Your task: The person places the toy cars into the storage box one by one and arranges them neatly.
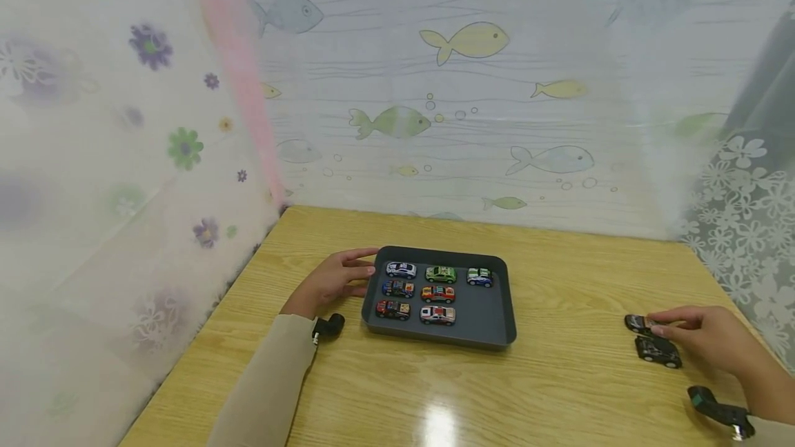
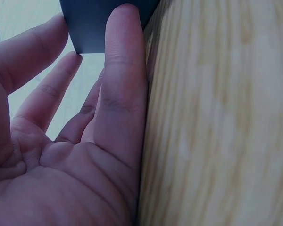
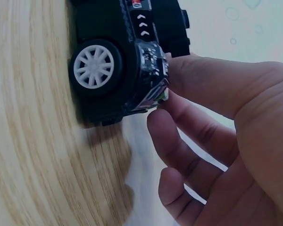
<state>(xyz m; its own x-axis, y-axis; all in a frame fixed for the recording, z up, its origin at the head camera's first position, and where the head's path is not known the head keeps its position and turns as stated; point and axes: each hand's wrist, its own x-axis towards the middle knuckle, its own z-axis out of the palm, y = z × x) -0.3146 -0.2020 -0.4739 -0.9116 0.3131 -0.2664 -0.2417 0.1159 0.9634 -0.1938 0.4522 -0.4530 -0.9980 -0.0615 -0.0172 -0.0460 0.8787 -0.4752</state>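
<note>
My left hand touches the left side of a dark grey tray, fingers extended; in the left wrist view, fingers lie against the tray wall. On the tray stand several toy cars, among them a green car, a red-and-yellow car and a white-and-blue car. At the right, my right hand pinches a small dark toy car between thumb and fingers. Close in front of it stands a black toy car, its white-spoked wheel large in the right wrist view.
The wood-grain table carries the tray near its middle. A fish-patterned curtain hangs behind the table, and a flowered curtain runs along its left side. A lacy curtain hangs at the right edge.
</note>
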